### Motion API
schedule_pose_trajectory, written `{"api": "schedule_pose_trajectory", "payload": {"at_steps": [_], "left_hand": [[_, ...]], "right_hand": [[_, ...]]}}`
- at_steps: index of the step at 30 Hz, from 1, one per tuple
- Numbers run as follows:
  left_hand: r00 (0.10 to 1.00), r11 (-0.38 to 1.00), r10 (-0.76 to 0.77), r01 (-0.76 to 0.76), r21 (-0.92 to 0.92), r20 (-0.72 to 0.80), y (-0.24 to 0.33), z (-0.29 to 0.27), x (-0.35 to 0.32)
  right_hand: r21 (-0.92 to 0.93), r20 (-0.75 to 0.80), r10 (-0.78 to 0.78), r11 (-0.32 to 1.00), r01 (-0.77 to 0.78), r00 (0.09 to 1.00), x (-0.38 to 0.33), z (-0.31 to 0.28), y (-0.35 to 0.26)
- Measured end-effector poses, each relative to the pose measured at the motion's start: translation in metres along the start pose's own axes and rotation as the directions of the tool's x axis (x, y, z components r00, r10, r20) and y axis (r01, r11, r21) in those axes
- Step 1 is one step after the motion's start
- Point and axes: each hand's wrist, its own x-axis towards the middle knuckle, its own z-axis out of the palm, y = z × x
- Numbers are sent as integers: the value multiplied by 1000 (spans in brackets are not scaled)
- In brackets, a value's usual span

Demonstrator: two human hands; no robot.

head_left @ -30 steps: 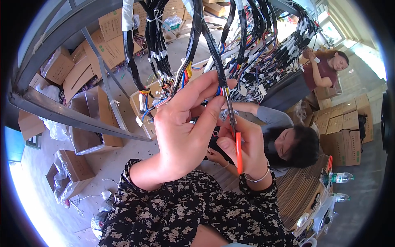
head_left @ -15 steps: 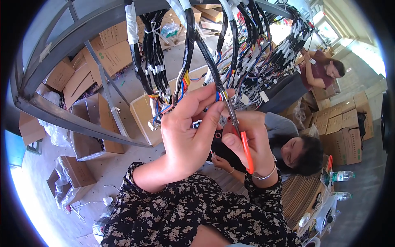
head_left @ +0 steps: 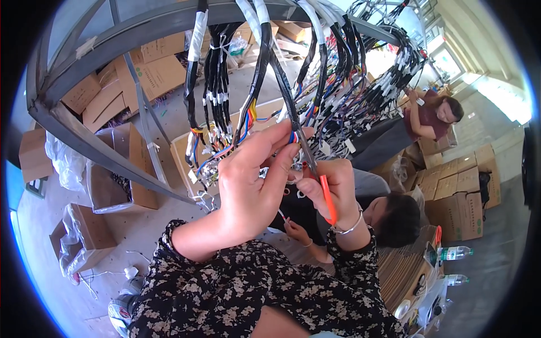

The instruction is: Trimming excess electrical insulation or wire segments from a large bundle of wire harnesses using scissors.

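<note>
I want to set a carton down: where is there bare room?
Mostly bare floor, with small scraps, shows between the open cartons and left sleeve; more shows right of the bottles. It is crowded around the left hand and right hand, amid hanging black cables and orange-handled scissors.

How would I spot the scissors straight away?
Start at the grey metal frame across the top. Follow its hanging black cables down to the person's right hand. The scissors there stand out from the dark cables by their orange handle.
</note>
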Motion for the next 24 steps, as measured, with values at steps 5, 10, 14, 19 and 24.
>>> {"api": "schedule_pose_trajectory", "payload": {"at_steps": [5, 10, 14, 19, 24], "left_hand": [[984, 964, 164, -175, 203, 68, 2, -3, -1], [987, 966, 149, -158, 203, 55, 2, 0, -4], [999, 978, -39, 37, 207, 5, 4, 7, -3], [986, 981, -163, 161, -109, -17, 5, 4, 0], [995, 993, -92, 94, 64, -41, 3, 4, 0]], "right_hand": [[254, -33, -86, 963, 92, 996, -3, 7, 2], [194, -121, -190, 958, 211, 974, -1, 15, 11], [894, -72, -77, 437, 99, 994, -3, -16, 1], [432, 16, -13, 902, 5, 1000, -18, -12, -15], [293, 63, 181, 937, -192, 981, -28, 3, -17]]}}
